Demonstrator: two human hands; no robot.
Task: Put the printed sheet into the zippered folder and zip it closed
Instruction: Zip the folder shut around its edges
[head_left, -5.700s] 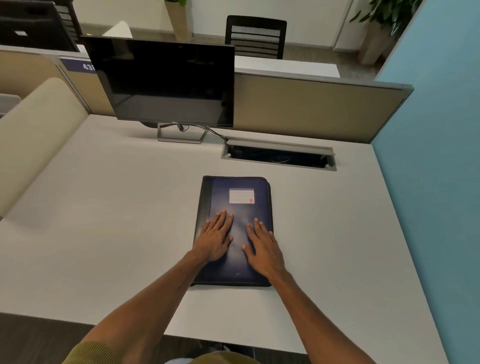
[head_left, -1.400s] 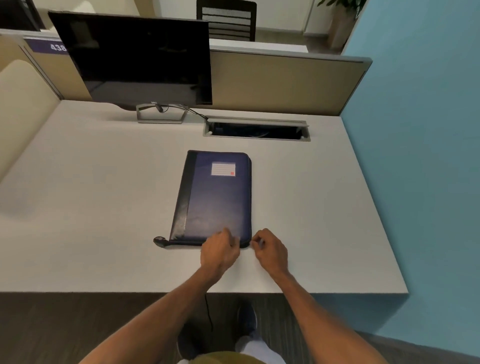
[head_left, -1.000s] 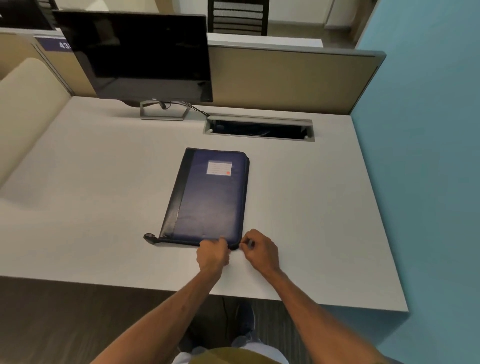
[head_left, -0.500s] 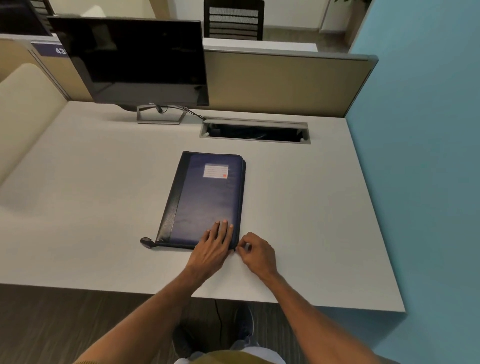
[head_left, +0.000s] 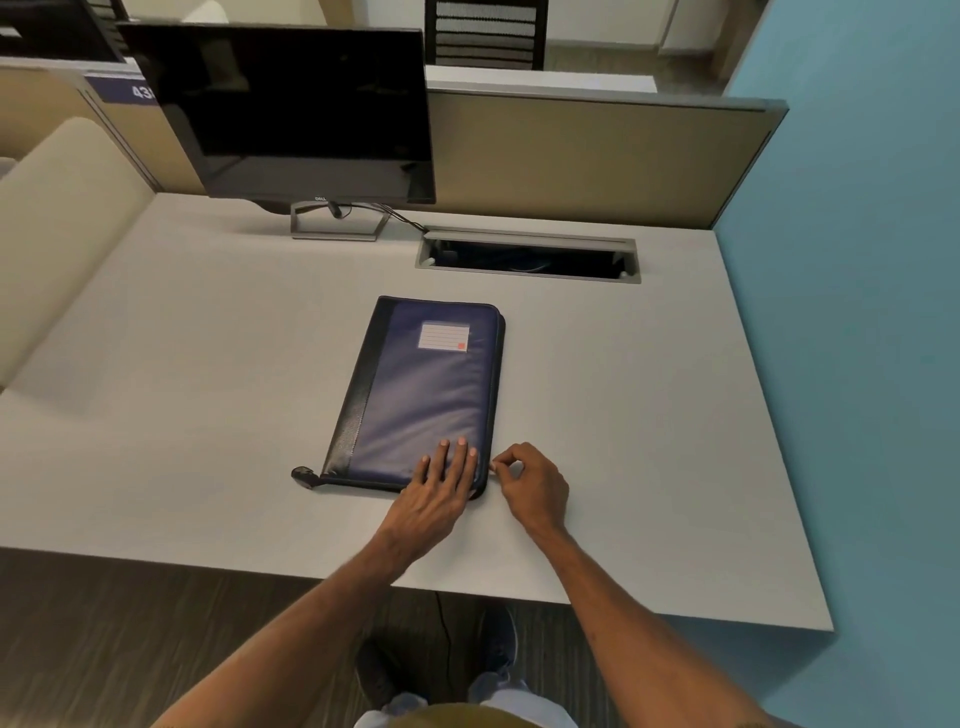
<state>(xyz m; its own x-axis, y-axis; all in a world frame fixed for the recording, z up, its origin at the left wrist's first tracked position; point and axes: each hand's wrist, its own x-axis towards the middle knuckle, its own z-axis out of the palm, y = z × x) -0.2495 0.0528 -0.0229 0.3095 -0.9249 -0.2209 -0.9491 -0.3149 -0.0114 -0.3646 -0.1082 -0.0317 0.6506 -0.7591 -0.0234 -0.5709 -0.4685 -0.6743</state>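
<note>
A dark blue zippered folder (head_left: 423, 384) with a black spine and a white label lies closed in the middle of the desk, slightly tilted. My left hand (head_left: 439, 488) rests flat on its near right corner, fingers spread. My right hand (head_left: 530, 480) is just right of that corner, thumb and forefinger pinched on the small zipper pull at the folder's right edge. A black zipper tail (head_left: 304, 475) sticks out at the near left corner. No printed sheet is visible.
The grey desk (head_left: 182, 415) has a black monitor (head_left: 291, 109) on a stand at the back left and an open cable tray (head_left: 527, 257) behind the folder. A tan partition runs along the back, a blue wall stands to the right.
My left hand went from gripping the folder's near edge to lying flat on its corner. My right hand has moved from the near right corner a little up the right edge.
</note>
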